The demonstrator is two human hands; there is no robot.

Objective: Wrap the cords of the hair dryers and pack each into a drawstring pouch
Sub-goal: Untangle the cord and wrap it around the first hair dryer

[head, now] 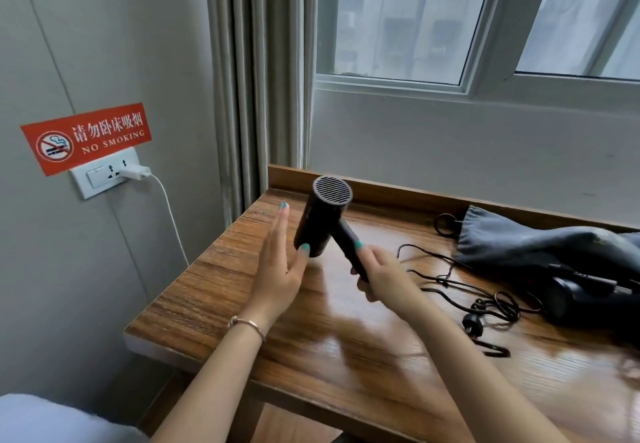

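Hair dryer (323,216) is sitting up off the worktop (214,290) in my right hand (375,274), whose grip is curling round the lower end of its handle. My left hand (280,259) is lying flat, fingers straight and spread, with the thumb tip touching the barrel's near end. The barrel is tilting up and away from me; the handle is slanting down toward my right. Its cord (460,290) is trailing loose to the right, nearer my right hand, so I judge wrapping comes next. Further right, a second dryer (575,295) is lying beside the grey pouch (519,238).
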